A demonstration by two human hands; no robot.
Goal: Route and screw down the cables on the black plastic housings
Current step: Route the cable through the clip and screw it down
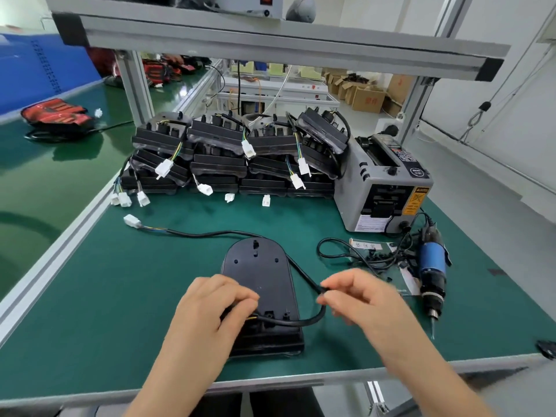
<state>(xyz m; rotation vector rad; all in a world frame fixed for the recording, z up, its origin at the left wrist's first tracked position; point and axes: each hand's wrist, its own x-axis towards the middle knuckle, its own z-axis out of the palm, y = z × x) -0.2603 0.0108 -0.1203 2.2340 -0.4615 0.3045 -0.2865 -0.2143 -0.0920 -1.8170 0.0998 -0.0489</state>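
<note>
A green table [90, 311] carries a stack of black housings [234, 158] at the back, with a grey tape machine [382, 188] to their right. One housing [258, 266] lies flat near the front edge. The left hand [210, 308] curls over its near end, holding the cable [210, 234] where it enters. The right hand [358, 296] pinches the cable's loop just right of the housing. An electric screwdriver [431, 269] lies further right. The cable's white plug [131, 220] rests far left.

Single housing [258, 275] on desk [90, 296] lower centre, its cable [195, 235] running out to centre left, stacked housings [234, 152] behind, tape dispenser [382, 188] right of stack, screwdriver [431, 272] at right
</note>
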